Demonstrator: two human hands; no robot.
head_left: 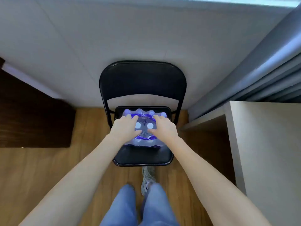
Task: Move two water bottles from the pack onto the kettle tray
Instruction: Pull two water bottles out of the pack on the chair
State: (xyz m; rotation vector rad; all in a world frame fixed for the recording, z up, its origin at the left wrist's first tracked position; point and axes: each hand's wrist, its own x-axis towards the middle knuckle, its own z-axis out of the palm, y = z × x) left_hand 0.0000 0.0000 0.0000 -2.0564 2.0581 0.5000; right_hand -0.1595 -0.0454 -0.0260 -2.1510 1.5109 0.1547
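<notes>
Head view: the pack [143, 141] on the chair [143, 155] is gripped at its torn wrap by the left hand [124, 128] at 9 o'clock and the right hand [164, 127] at 3, so the opening step is judged under way, with a bottle [138, 125] to be lifted out next.

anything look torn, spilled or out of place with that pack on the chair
The clear plastic-wrapped pack of water bottles on the black folding chair has its purple-printed wrap torn open on top, baring two white caps. The left hand and right hand rest at that opening. No spill shows.

Home or hotel-type room: wood-look floor [48, 168], grey curtain [268, 70], folding chair [143, 82], dark cabinet [29, 115].
</notes>
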